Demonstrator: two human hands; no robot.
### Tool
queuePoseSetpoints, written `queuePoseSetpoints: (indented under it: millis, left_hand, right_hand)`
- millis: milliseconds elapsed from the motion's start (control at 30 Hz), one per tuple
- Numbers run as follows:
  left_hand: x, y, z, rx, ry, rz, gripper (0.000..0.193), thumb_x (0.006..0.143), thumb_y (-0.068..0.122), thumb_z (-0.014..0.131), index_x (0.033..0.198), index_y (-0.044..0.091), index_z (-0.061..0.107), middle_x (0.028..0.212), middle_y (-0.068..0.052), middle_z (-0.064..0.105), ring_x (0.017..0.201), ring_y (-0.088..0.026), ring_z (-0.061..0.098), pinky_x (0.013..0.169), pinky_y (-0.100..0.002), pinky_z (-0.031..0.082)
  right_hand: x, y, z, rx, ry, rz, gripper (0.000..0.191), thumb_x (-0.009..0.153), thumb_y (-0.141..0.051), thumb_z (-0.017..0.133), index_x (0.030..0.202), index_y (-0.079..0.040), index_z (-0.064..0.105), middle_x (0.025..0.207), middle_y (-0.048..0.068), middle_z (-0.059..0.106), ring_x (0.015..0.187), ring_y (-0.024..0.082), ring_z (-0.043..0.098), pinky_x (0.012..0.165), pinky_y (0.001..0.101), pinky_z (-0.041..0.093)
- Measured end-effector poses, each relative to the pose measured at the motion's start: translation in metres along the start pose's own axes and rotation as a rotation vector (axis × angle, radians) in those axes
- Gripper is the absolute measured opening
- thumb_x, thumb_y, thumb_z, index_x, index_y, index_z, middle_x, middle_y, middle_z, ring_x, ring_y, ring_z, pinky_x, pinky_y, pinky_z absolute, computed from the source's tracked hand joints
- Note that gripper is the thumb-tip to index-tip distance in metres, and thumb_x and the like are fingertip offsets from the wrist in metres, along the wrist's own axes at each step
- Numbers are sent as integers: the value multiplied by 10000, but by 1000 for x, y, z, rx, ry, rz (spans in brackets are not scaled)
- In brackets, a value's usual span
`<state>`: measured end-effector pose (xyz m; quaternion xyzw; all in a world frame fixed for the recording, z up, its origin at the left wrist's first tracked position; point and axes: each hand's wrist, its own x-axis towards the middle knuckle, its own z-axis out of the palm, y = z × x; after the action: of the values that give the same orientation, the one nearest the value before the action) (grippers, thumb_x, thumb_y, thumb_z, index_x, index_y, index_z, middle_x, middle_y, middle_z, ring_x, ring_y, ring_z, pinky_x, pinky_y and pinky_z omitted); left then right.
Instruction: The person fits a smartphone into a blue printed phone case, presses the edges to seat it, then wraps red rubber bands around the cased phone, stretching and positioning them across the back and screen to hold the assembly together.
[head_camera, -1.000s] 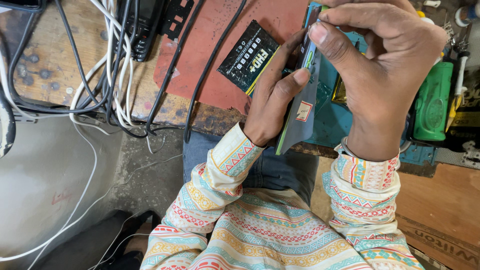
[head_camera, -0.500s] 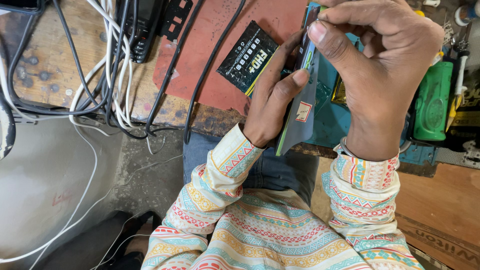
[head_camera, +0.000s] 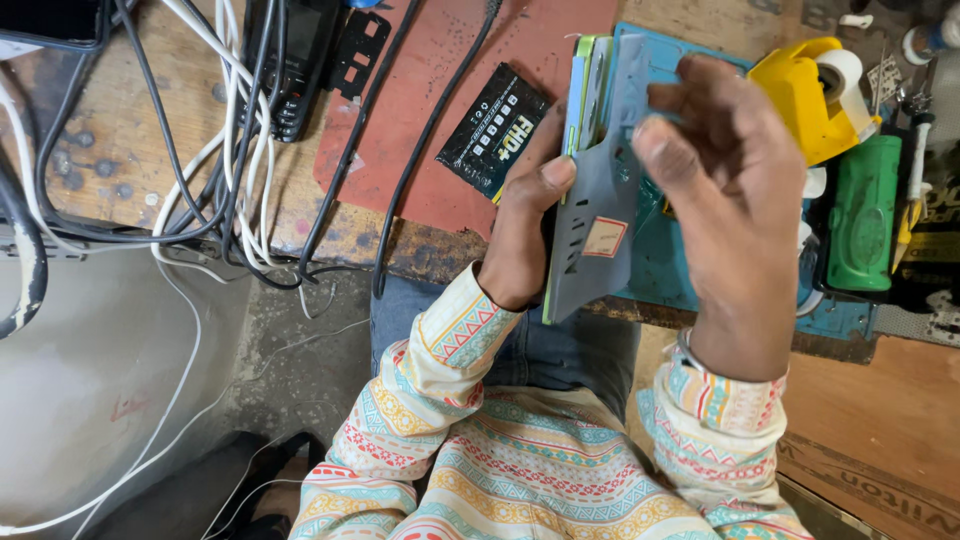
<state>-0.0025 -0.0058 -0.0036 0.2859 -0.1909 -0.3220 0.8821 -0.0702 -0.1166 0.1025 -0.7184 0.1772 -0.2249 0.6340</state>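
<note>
My left hand (head_camera: 522, 232) grips a thin flat device (head_camera: 576, 110) with a green edge, held upright on its side, thumb pressed on its face. A grey flat panel (head_camera: 598, 230) with a small white-and-red sticker leans away from the device on the right. My right hand (head_camera: 722, 200) is raised beside that panel, fingers loosely bent, its thumb tip near the panel's upper edge; I cannot tell whether it touches. Both hands hover over a blue mat (head_camera: 668, 262) on the bench.
A small black packet (head_camera: 497, 130) lies on a red mat (head_camera: 440, 110). Black and white cables (head_camera: 215, 170) tangle at left. A yellow tape dispenser (head_camera: 800, 95) and a green tool (head_camera: 862, 215) stand at right. Grey floor lies below the bench.
My right hand has let go of the top of the device and drawn back to the right. The grey panel now stands apart from the device.
</note>
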Motion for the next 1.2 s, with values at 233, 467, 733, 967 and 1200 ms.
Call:
queuePoseSetpoints:
  millis: [233, 467, 733, 967, 1200]
  left_hand:
    - [-19, 0, -1, -204, 5, -182, 775, 1030, 529, 544, 1467, -105, 458, 1313, -175, 642, 1218, -255, 635, 1091, -403, 498]
    - [-14, 7, 8, 18, 0, -6, 716, 1060, 651, 509, 1410, 34, 409, 1076, -62, 514, 1004, -160, 523, 986, -315, 463]
    - [-11, 15, 11, 19, 16, -10, 879, 944, 637, 606, 1522, 27, 347, 1092, -80, 516, 973, -170, 489, 924, -313, 442]
    - [-14, 8, 3, 7, 7, -28, 932, 872, 590, 649, 1539, 18, 338, 1125, -101, 509, 991, -191, 474, 953, -332, 425]
    - [-17, 3, 0, -8, -52, -33, 980, 870, 545, 693, 1605, 60, 264, 1207, -98, 524, 1092, -193, 484, 1020, -335, 415]
  right_hand:
    - [-17, 4, -4, 37, -24, 69, 586, 886, -75, 872, 1375, 88, 594, 1152, 69, 702, 1030, 115, 652, 959, 259, 547]
    - [-25, 3, -17, 159, -106, 182, 344, 899, -39, 880, 1158, 85, 691, 1063, 105, 750, 952, 148, 703, 980, 298, 572]
    - [-32, -9, 0, 148, -107, 175, 475, 844, 14, 868, 1273, 4, 666, 1118, 51, 750, 1023, 140, 713, 958, 302, 582]
    - [-32, -8, 1, 203, -107, 164, 546, 856, 51, 862, 1337, -4, 610, 1171, 56, 729, 1057, 137, 709, 1005, 308, 580]
    - [-35, -6, 3, 242, -78, 158, 580, 860, 53, 865, 1362, 1, 578, 1138, 77, 724, 1029, 146, 713, 990, 320, 594]
